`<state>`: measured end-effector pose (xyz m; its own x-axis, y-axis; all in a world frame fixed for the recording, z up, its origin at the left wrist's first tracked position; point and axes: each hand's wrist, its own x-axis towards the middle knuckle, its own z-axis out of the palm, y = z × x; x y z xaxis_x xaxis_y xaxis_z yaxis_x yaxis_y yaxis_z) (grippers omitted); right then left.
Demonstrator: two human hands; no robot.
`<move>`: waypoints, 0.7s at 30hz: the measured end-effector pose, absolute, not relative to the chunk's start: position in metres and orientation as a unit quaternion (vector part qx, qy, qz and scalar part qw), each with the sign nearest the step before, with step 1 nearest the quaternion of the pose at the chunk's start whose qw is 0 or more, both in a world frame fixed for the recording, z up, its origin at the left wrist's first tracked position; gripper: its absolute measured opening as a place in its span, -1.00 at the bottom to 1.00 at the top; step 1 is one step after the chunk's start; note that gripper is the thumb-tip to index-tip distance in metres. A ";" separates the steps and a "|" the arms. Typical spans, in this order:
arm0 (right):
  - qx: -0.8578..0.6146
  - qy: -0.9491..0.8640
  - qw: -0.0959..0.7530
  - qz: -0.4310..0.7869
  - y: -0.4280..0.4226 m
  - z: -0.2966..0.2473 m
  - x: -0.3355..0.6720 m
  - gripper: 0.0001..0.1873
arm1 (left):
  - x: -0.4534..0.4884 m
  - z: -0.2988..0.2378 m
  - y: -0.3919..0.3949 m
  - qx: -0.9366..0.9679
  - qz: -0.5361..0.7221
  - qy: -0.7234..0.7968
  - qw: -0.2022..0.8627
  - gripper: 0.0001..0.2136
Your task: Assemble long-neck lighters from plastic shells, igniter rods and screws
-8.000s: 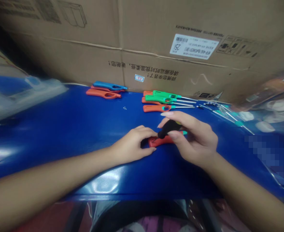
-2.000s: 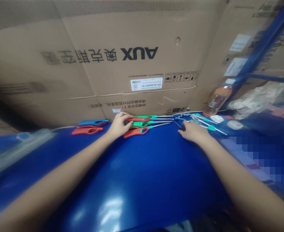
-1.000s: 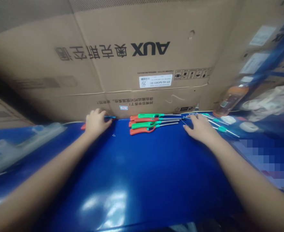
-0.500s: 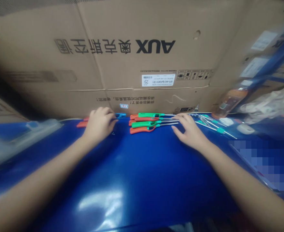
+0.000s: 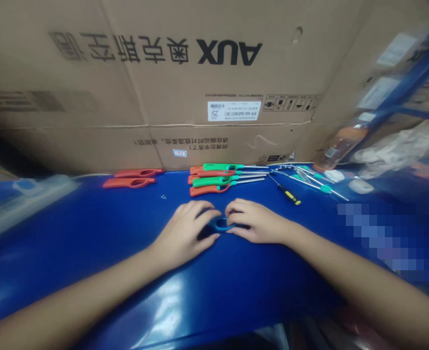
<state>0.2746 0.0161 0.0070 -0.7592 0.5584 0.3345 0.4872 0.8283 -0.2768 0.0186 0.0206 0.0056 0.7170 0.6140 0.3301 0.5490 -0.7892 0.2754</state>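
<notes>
Over the blue table (image 5: 134, 287), my left hand (image 5: 185, 231) is closed on a blue gas-lighter casing (image 5: 222, 224) with a loop-shaped trigger opening. My right hand (image 5: 254, 222) pinches the same casing at its right end. The fingers hide much of both ends. Beyond my hands lies a row of long-nosed lighters with metal tubes, among them a green lighter (image 5: 207, 182) and an orange lighter (image 5: 203, 191). Two orange-red casings (image 5: 125, 183) without tubes lie farther left. Loose metal lighter tubes with green parts (image 5: 309, 181) are spread at the right.
A black and yellow screwdriver (image 5: 289, 193) lies right of the lighters. A large cardboard box (image 5: 156, 97) walls off the back. At the right are a bottle (image 5: 340, 148), a white rounded object (image 5: 360, 186) and a crumpled plastic bag (image 5: 400, 146). A translucent plastic container (image 5: 28, 204) is at the left.
My left hand has brought the blue casing from the back left to the middle, nearer me. My right hand has left the tubes and come to the casing; the screwdriver now shows.
</notes>
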 end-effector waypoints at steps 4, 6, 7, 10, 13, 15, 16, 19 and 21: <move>-0.308 -0.926 0.193 0.100 0.023 0.014 0.290 -0.89 | 0.009 -0.003 0.042 0.888 0.252 0.360 0.133 -0.56; -0.319 -0.924 0.185 0.102 0.024 0.017 0.294 -0.86 | 0.007 -0.009 0.050 0.879 0.273 0.357 0.156 -0.66; -0.323 -0.923 0.181 0.102 0.024 0.018 0.295 -0.85 | 0.008 -0.011 0.053 0.877 0.279 0.357 0.162 -0.68; -0.336 -0.922 0.168 0.092 0.024 0.018 0.294 -0.80 | 0.009 -0.014 0.055 0.873 0.276 0.363 0.172 -0.68; -0.353 -0.918 0.160 0.088 0.022 0.018 0.292 -0.79 | 0.010 -0.014 0.053 0.870 0.275 0.366 0.181 -0.64; -0.368 -0.912 0.159 0.091 0.022 0.018 0.293 -0.81 | 0.011 -0.014 0.052 0.868 0.281 0.366 0.184 -0.65; -0.373 -0.909 0.160 0.092 0.022 0.018 0.294 -0.81 | 0.011 -0.015 0.052 0.867 0.284 0.365 0.185 -0.65; -0.382 -0.905 0.160 0.095 0.023 0.020 0.298 -0.83 | 0.010 -0.017 0.053 0.863 0.290 0.365 0.194 -0.65; -0.385 -0.904 0.157 0.099 0.023 0.021 0.301 -0.83 | 0.009 -0.017 0.053 0.862 0.291 0.362 0.204 -0.64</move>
